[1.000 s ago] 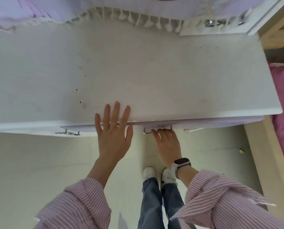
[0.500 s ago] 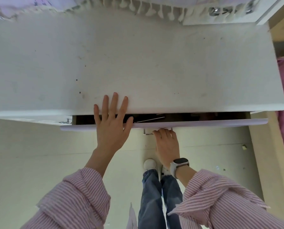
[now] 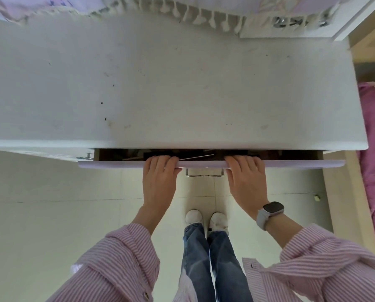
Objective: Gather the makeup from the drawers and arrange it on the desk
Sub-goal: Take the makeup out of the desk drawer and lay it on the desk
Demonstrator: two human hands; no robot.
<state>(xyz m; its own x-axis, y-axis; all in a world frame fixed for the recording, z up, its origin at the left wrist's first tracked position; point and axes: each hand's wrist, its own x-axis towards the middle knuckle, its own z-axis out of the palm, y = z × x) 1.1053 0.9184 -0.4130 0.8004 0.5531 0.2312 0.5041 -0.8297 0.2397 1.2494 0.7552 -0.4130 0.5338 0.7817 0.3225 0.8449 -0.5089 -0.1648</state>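
Hands grip drawer front; contents dim.

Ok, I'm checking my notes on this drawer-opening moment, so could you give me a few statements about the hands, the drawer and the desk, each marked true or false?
1. Both hands, the left hand and the right hand, curl their fingers over the top edge of the lilac drawer front. True.
2. The lilac drawer front is pulled fully out. False: only a narrow dark gap shows under the white wooden desk top.
3. The right hand grips the metal drawer handle. False: the handle is free, between the two hands.
4. A pale smartwatch sits on the right wrist. True.
5. Makeup already stands on the desk top. False: none shows on it.
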